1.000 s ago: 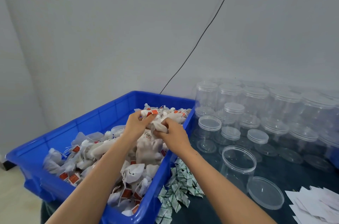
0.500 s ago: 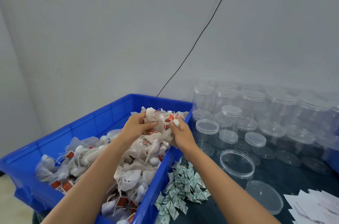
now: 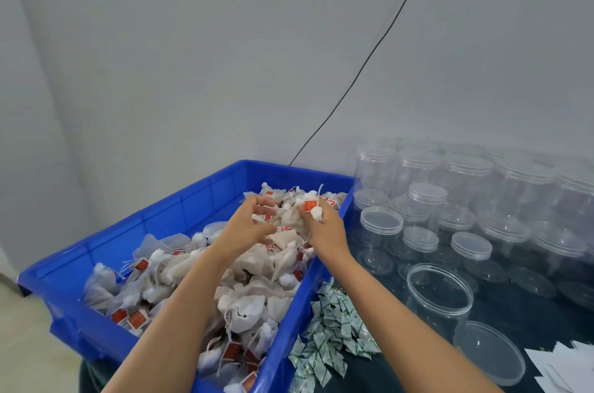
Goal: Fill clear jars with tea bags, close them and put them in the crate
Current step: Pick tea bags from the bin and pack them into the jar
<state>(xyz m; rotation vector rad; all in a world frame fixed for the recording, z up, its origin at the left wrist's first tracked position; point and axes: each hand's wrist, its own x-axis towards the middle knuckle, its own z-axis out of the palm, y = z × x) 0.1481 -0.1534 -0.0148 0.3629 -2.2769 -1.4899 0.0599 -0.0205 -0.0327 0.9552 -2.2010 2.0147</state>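
Note:
A blue crate (image 3: 167, 219) holds a heap of white tea bags (image 3: 250, 289) with red tags. Both hands are over its far right corner. My right hand (image 3: 324, 228) grips a bunch of tea bags, a red tag and white tufts sticking out above the fingers. My left hand (image 3: 246, 227) is beside it with curled fingers, touching the same bunch; whether it grips is unclear. An open clear jar (image 3: 438, 299) stands on the dark table right of the crate, its loose lid (image 3: 490, 351) lying in front.
Many closed clear jars (image 3: 466, 196) crowd the back right of the table. A pile of small green-and-white sachets (image 3: 331, 334) lies against the crate's right wall. White paper slips (image 3: 565, 367) sit at the bottom right. A black cable (image 3: 363, 68) runs up the wall.
Both hands lifted a bunch of tea bags out of the heap and shifted it to the right, toward the crate's right wall. My left hand's fingers have loosened.

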